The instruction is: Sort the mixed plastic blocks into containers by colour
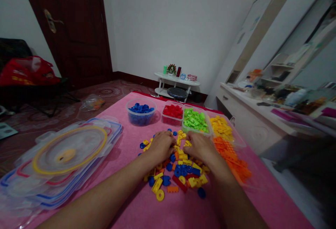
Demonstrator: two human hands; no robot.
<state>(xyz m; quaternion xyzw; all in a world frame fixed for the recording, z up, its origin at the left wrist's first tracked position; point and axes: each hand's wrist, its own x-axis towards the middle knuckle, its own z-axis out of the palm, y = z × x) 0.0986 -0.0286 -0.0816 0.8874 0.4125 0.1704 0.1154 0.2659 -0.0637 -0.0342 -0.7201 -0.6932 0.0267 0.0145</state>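
Note:
A heap of small plastic building pieces (181, 173), mostly yellow and blue with some red and orange, lies on the pink tablecloth (136, 211). Both my hands rest on the far side of this heap, backs up. My left hand (160, 145) has its fingers curled down among yellow pieces. My right hand (200, 147) is curled the same way, its fingertips close to the left hand's. What the fingers pinch is hidden under them.
Behind the heap stand a round tub of blue pieces (141, 111), a box of red pieces (172, 113), a box of green pieces (195, 120) and trays of yellow pieces (222, 126) and orange pieces (231, 157). Stacked clear lids (63, 155) lie at left. A dresser (252, 117) stands at right.

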